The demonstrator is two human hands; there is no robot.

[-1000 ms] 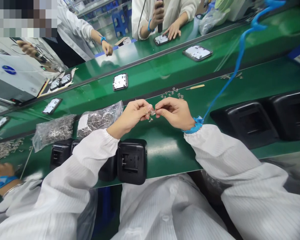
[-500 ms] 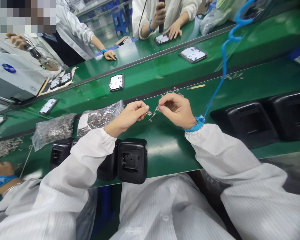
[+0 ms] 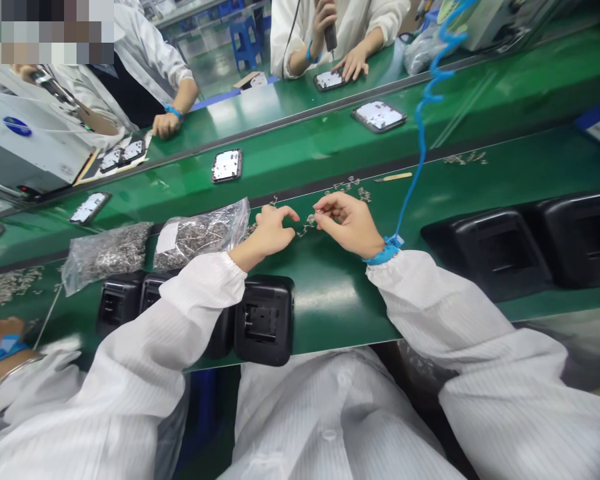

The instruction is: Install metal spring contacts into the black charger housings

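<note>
Currently, head view: left hand (image 3: 270, 231) has let go of its pinch, now spread wide with nothing visible in its grip. Right hand (image 3: 351, 224) stays narrow, pinching a small metal part (image 3: 311, 219) over the bench (image 3: 340, 323). So the part looks to rest with the right alone, left free. Loose metal pieces (image 3: 364, 194) lie just beyond; black housing (image 3: 264, 347) sits nearer the wearer.

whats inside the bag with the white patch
The clear bag holds a heap of small metal pieces. Whatever lies behind the white patch or deeper in the heap is covered and cannot be seen.
</note>
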